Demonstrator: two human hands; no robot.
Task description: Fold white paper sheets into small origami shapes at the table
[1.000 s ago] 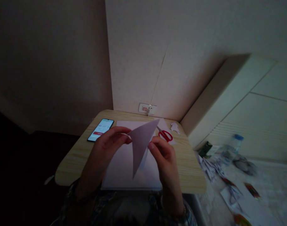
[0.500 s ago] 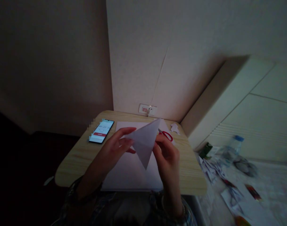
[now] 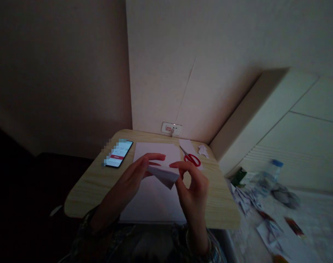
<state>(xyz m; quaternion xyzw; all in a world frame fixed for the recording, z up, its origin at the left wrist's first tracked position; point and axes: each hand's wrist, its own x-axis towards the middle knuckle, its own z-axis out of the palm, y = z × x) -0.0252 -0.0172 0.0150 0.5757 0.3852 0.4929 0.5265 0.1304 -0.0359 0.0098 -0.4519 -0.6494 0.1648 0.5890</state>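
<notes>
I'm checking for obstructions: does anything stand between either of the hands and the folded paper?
Nothing visible does: the left hand and right hand are both on the folded paper. The scissors lie on the table beyond the right hand, and the phone lies off to the left.

And here we are in what looks like a room at home, quite possibly a bedroom! See the small wood-grain table [image 3: 221, 204], rounded at the corners, right up against a plain pale wall [image 3: 161, 73], with a household socket [image 3: 171, 128] just above the table's far edge. There's a lit phone [image 3: 119, 155] on the table's left side. Now over to the right of the table: a big cream panel [image 3: 297, 138], rather like a headboard, and nearer, a pale, bed-like surface [image 3: 319, 226] strewn with papers [image 3: 244, 197] and a clear, blue-capped bottle [image 3: 270, 175].
</notes>
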